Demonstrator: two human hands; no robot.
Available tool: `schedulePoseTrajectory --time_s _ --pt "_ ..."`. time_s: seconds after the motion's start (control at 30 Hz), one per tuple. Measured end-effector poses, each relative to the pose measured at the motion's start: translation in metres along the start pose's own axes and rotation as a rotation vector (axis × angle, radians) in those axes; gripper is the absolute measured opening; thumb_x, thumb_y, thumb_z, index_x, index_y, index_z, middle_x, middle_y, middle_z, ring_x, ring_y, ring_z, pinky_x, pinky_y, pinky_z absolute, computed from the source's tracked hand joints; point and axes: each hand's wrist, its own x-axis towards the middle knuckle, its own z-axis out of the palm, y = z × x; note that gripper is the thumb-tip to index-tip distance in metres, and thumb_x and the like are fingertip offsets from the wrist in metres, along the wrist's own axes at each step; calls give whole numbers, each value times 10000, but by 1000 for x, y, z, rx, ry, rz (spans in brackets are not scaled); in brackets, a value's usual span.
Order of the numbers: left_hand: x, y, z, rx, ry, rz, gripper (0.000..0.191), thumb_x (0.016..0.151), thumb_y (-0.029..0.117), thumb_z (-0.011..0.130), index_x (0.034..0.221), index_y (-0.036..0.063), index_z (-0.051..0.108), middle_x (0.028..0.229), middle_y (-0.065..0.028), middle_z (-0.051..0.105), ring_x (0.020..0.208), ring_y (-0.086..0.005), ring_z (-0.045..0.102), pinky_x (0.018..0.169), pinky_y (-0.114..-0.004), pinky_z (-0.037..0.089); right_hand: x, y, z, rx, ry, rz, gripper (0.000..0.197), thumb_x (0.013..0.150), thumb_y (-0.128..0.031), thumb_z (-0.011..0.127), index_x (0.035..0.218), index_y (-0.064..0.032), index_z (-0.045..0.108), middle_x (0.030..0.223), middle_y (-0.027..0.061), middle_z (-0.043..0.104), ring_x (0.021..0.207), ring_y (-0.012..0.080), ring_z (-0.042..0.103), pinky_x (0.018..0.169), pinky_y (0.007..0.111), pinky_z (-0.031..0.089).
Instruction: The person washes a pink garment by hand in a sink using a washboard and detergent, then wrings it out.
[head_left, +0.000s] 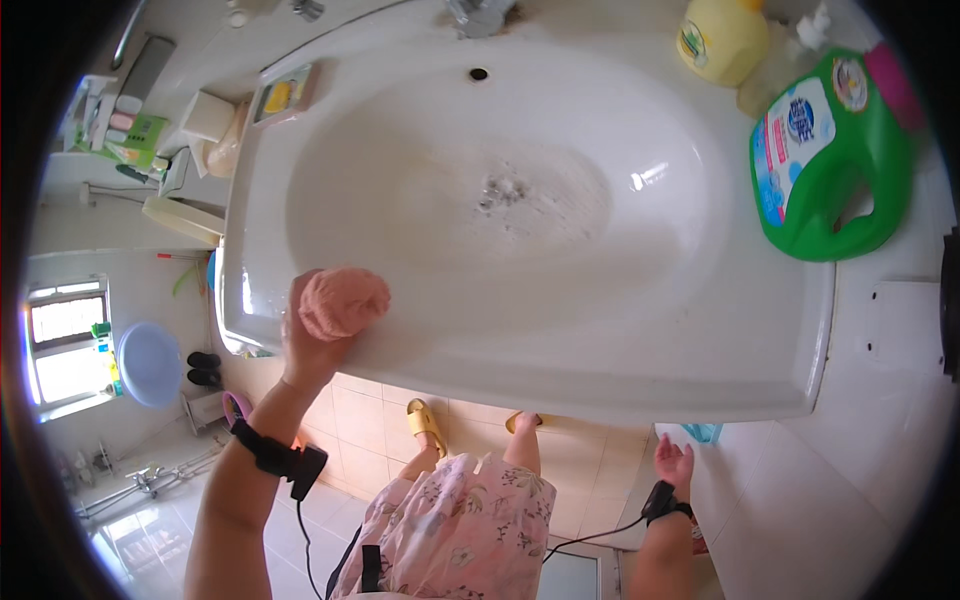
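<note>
My left hand (309, 352) is closed around a bunched pink cloth (345, 301), at the near left rim of a white ceramic washbasin (525, 367). Some of the fingers are hidden behind the cloth. Down at the right, below the basin's front edge, my right hand (675, 459) hangs with its fingers slightly curled and apart, nothing seen in it. A light-blue object (703, 433) shows partly just beyond those fingers. Clear water with bubbles gathers around the drain (501, 193) at the bottom of the bowl.
A green detergent jug (832, 161) and a yellow bottle (721, 41) stand on the right of the basin. The faucet (482, 16) is at the back. A soap dish (285, 94) sits at the back left corner. Cables trail from both wrist bands.
</note>
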Motion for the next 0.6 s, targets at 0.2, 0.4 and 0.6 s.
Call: schedulePoseTrajectory --time_s 0.2,0.4,0.6 --pt "-1 18 -10 -334 124 -86 561 664 123 753 1136 43 460 1028 -79 589 928 -167 568 797 -292 462 -127 63 78 -1492 -302 65 451 860 -276 560 1223 -50 418 1067 106 575 964 208 561 755 327 483" --pt "-6 56 -45 -855 -177 -352 598 681 59 704 1201 6 414 890 -69 576 604 -117 560 466 -227 448 -323 149 226 -2268 -1161 -905 451 773 -175 634 1187 -65 494 1183 153 508 1095 290 496 883 370 429" --pt "-5 102 -80 -1056 -976 -358 398 687 25 639 1068 -1 525 873 -67 605 696 -96 555 549 -244 450 -383 245 301 -1966 -1500 -1977 524 720 -128 628 1225 -108 489 1349 139 366 1225 300 387 1000 506 276"
